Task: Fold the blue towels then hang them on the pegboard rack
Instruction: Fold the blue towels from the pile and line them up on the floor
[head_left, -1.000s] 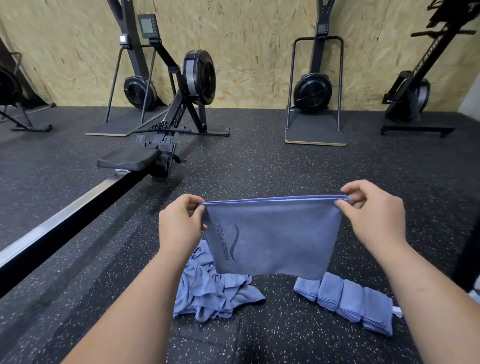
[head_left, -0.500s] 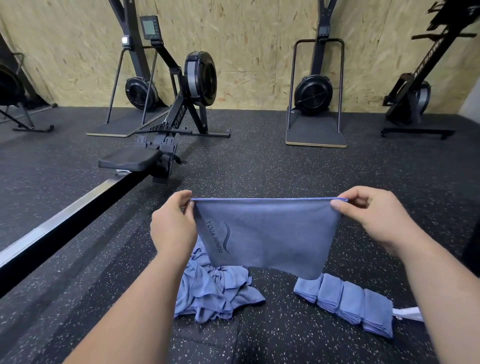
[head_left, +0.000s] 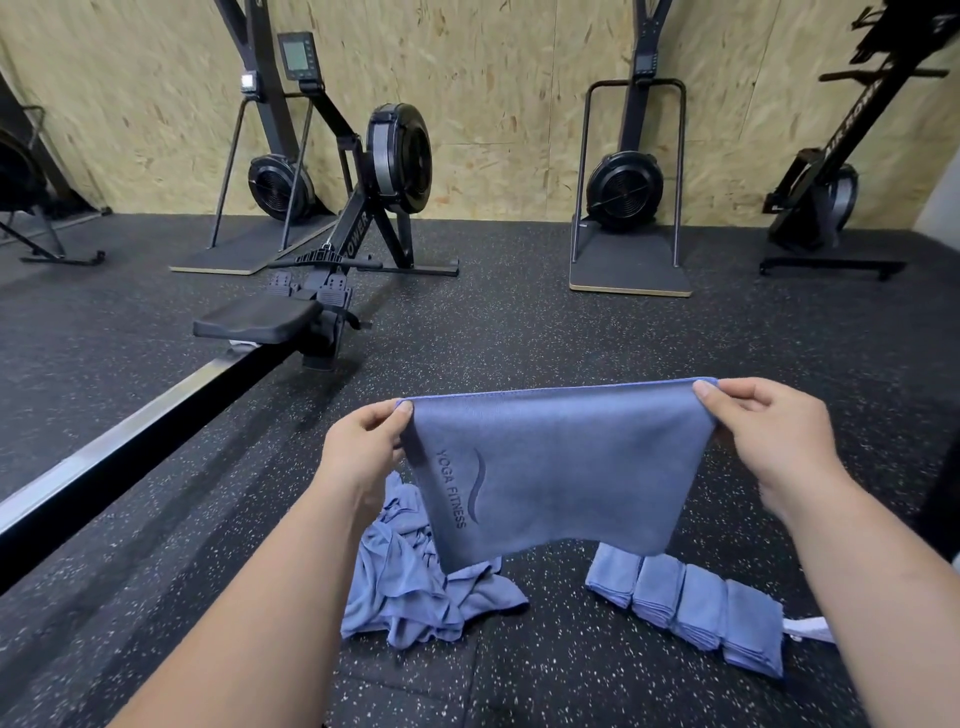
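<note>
A blue towel (head_left: 556, 467) printed "YOGA FITNESS" hangs folded in the air in front of me. My left hand (head_left: 361, 449) pinches its top left corner and my right hand (head_left: 769, 436) pinches its top right corner, so the top edge is stretched flat. Below it on the floor lies a crumpled heap of blue towels (head_left: 410, 587). To the right of the heap sits a row of several folded blue towels (head_left: 691, 605). No pegboard rack is in view.
A rowing machine (head_left: 332, 270) with its seat (head_left: 257, 325) and long rail (head_left: 130, 436) runs across the left floor. More black exercise machines (head_left: 626, 192) stand along the wooden back wall. A white tag (head_left: 808, 629) lies by the folded row.
Both hands have spread a little wider with the towel, and my right hand has lifted slightly, pulling the top edge taut. The towels on the floor have not moved.
</note>
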